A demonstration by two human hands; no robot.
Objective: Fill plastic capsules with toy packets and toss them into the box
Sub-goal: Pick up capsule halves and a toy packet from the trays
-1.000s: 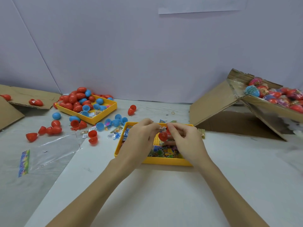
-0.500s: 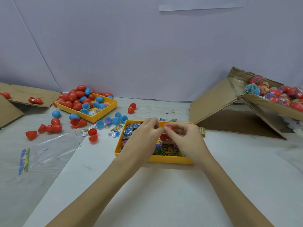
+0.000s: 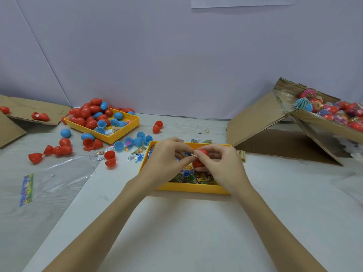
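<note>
Fingers of the right hand [image 3: 220,165] curl round a red capsule [image 3: 198,160] — the left hand [image 3: 167,160], at its nine o'clock, pinches its edge above the yellow tray [image 3: 188,188].

Lighting is bright, even and diffuse, apparently from overhead. Shadows are soft: a faint one lies under the near yellow tray [image 3: 188,188] and a darker one beneath the cardboard box [image 3: 255,122] flap. Wide-angle distortion bends the edges of the frame. Detail is slightly soft throughout; the far right margin is blurred.
</note>
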